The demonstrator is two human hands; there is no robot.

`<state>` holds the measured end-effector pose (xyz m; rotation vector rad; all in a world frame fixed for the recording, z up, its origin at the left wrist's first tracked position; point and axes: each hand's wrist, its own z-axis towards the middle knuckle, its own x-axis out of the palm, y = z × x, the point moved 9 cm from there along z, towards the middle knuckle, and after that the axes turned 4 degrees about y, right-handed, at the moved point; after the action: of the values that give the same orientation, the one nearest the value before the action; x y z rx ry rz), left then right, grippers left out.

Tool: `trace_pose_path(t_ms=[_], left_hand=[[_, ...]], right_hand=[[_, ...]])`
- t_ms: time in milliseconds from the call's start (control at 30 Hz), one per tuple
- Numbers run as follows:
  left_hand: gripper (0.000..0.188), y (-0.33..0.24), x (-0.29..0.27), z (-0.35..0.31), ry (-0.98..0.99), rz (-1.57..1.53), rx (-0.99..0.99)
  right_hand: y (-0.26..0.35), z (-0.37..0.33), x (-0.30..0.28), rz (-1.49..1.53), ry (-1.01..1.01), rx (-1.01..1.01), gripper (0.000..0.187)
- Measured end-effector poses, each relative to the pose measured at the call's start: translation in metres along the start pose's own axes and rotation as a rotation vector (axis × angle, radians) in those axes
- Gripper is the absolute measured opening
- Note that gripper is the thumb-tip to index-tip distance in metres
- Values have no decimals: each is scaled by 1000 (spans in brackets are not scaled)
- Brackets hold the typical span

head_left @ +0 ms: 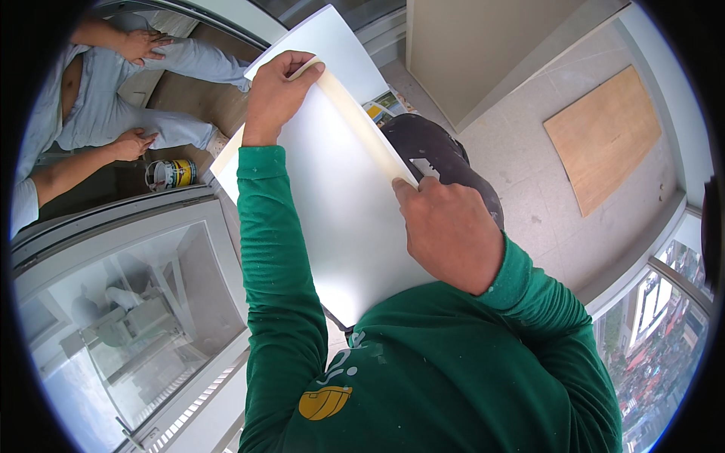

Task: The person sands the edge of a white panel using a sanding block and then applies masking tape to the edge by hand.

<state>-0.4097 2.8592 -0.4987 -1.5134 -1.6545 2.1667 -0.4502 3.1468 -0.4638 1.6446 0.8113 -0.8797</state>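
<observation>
A white panel [340, 204] lies tilted across my lap against my green shirt. Along its right edge runs a cream strip that looks like tape [355, 113]. My left hand [279, 94] is closed at the far end, thumb and fingers pinching the strip at the panel's corner. At the near end my right hand [453, 230] is closed, with its fingertips at the strip and the panel's edge; what lies under the curled fingers is hidden. Beyond my left hand another white sheet or panel [332, 49] sticks out.
A seated person [98, 98] in light clothes is at the far left, hands on the legs. Near them stands a paint can [172, 174]. A glazed door [136, 302] fills the lower left. A large beige panel [483, 53] stands upright; a plywood sheet [604, 140] lies on the floor.
</observation>
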Motion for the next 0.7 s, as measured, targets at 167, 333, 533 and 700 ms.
trace_pose_path(t_ms=[167,333,533,700], left_hand=[[34,-6,1,-3,23,-1,25],[30,-1,2,-1,64,-65,15],[25,11,1,2,75,-166,-53],[27,9,-4,-1,60,-159,-79]], right_hand=[[-1,0,-1,11,-1,2,38],[-1,0,0,9,11,12,38],[-2,0,1,-3,-8,9,37],[-1,-1,2,3,-7,10,38]])
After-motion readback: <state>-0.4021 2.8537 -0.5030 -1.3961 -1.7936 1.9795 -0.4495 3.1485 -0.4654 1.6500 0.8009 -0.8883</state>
